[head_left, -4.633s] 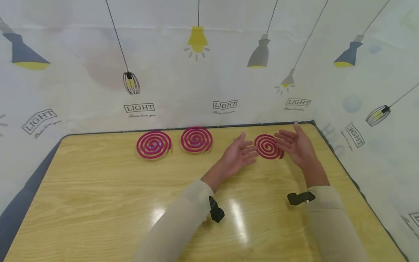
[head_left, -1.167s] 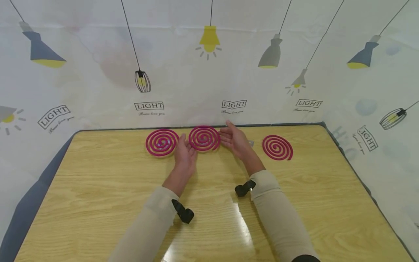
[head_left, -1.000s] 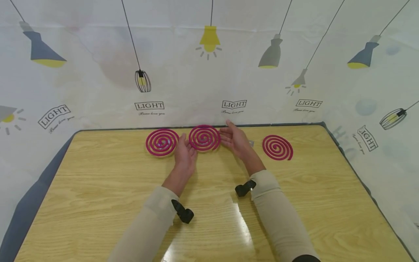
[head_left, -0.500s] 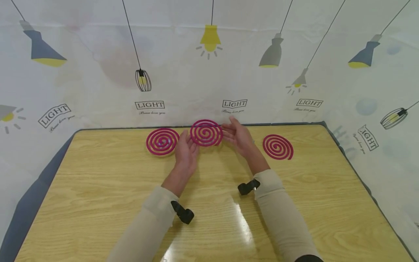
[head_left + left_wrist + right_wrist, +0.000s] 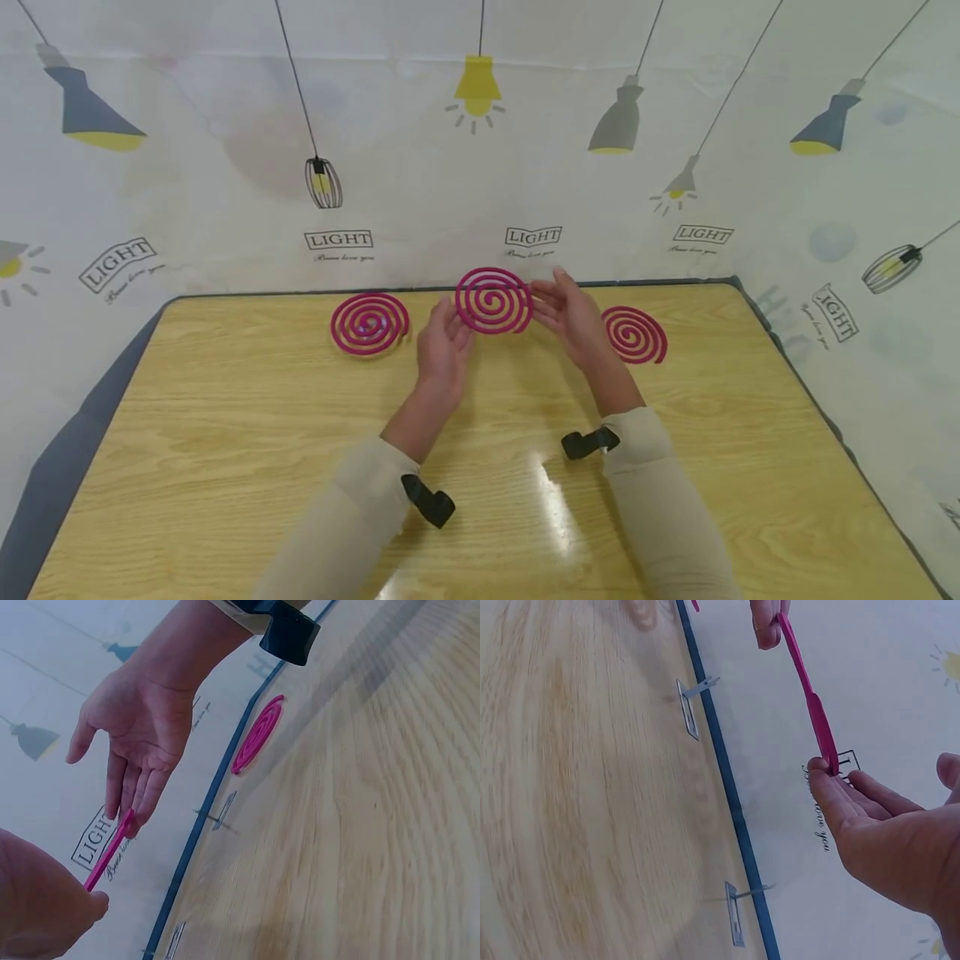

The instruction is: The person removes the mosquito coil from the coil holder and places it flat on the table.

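1 pink coil (image 5: 494, 301) btwn L fingers (image 5: 461, 337) & R fingers (image 5: 838, 796), edges on tips; both sets straight.

The middle magenta coil (image 5: 492, 300), a second ago low over the table (image 5: 247, 450) at upper centre, is now higher and farther right in the frame, its upper part overlapping the wall (image 5: 405, 167). The left hand (image 5: 441, 354) has shifted right with it, leaving a gap from the left coil (image 5: 369, 323). The right hand (image 5: 579, 325), also farther right, now has its wrist partly over the right coil (image 5: 628, 337), which both hands flanked 4.6 seconds ago.
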The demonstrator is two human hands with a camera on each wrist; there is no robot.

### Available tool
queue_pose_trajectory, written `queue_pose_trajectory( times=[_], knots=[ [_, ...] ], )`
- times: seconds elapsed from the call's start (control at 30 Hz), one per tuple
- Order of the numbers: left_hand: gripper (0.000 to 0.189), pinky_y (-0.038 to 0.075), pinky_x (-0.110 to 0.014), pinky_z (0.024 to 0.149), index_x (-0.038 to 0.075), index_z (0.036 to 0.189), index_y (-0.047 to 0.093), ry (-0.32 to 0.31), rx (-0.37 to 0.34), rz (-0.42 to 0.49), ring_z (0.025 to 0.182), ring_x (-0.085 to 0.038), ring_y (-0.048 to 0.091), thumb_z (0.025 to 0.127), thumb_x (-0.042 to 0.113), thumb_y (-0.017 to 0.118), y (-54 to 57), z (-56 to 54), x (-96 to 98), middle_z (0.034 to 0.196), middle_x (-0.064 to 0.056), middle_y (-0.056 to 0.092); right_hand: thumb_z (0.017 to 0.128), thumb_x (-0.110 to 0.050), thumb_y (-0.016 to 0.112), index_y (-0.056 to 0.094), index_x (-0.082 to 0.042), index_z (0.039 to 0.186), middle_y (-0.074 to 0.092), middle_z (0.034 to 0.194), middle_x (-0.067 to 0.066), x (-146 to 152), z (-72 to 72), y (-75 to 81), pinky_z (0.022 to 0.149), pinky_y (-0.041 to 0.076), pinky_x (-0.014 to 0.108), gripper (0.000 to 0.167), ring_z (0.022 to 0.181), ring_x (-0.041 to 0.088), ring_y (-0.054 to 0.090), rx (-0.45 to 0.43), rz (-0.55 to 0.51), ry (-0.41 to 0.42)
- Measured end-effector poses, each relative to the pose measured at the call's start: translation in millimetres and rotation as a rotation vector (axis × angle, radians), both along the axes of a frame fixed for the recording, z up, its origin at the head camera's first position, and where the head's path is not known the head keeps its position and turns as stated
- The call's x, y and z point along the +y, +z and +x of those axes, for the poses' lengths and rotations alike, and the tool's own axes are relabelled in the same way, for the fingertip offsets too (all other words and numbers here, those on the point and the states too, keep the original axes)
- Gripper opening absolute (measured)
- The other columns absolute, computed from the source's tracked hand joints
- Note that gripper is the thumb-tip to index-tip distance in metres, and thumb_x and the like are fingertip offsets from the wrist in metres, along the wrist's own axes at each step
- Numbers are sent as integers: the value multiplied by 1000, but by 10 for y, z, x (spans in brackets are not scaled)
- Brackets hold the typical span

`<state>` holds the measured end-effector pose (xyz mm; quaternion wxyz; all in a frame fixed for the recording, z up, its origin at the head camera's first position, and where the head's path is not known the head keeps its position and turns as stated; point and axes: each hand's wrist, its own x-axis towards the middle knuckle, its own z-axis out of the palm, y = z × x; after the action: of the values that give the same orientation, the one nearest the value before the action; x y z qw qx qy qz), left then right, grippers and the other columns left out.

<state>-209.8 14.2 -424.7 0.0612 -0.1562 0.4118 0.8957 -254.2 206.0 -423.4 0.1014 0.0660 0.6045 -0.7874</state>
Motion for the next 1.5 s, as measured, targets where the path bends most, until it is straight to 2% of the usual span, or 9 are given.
queue_pose_trajectory(
  times=[0.2, 0.3, 0.63, 0.9, 1.03, 1.2, 1.33, 1.5],
  knots=[
    [59, 32, -37, 117, -1, 146, 39, -48, 30, -26, 136, -27, 44, 103, 39, 43, -12, 95, 149, 147, -16, 45, 103, -49, 39, 40, 6, 143, 41, 149, 20, 154, 107, 69, 113, 39, 37, 68, 135, 32, 43, 8, 40, -26],
    [59, 31, -39, 118, -3, 145, 39, -71, 48, -37, 136, -29, 43, 103, 38, 42, -27, 149, 214, 146, -19, 45, 102, -49, 39, 39, 6, 143, 40, 149, 20, 236, 153, 70, 114, 38, 37, 69, 136, 32, 42, -3, 59, -33],
    [59, 31, -40, 118, -5, 144, 37, -147, 18, -28, 136, -30, 43, 103, 37, 41, -63, 275, 408, 145, -20, 45, 102, -50, 39, 32, 10, 146, 33, 153, 24, 483, 288, 95, 116, 35, 35, 75, 139, 33, 38, -12, 105, -43],
    [53, 31, -44, 118, 0, 138, 51, -139, 44, -45, 132, -29, 49, 100, 37, 46, -116, 313, 613, 140, -17, 53, 102, -52, 38, 33, 8, 146, 35, 153, 22, 617, 372, 89, 116, 34, 35, 75, 138, 30, 39, -40, 130, -83],
    [51, 32, -44, 117, 4, 137, 54, -170, 23, -64, 132, -27, 50, 100, 40, 49, -149, 345, 719, 139, -14, 56, 101, -54, 38, 33, 8, 146, 37, 151, 21, 714, 423, 54, 113, 38, 32, 77, 136, 27, 42, -45, 158, -97],
    [51, 34, -41, 116, 7, 136, 54, -228, 2, -85, 132, -27, 49, 100, 42, 49, -167, 405, 821, 138, -11, 56, 98, -57, 42, 37, 9, 143, 48, 139, 17, 873, 471, 17, 104, 46, 26, 80, 124, 20, 52, -36, 174, -101],
    [52, 32, -43, 117, 3, 137, 53, -247, 1, -69, 135, -30, 46, 100, 39, 48, -172, 454, 887, 141, -15, 54, 97, -58, 44, 39, 9, 141, 56, 127, 8, 982, 506, 0, 100, 49, 22, 81, 117, 15, 57, -30, 193, -94],
    [56, 29, -47, 118, -1, 139, 49, -299, -5, -53, 137, -36, 41, 100, 39, 46, -198, 525, 994, 143, -21, 50, 96, -61, 41, 36, 9, 143, 57, 126, 6, 1127, 584, 9, 97, 50, 18, 84, 119, 14, 55, -46, 242, -81]
  ],
)
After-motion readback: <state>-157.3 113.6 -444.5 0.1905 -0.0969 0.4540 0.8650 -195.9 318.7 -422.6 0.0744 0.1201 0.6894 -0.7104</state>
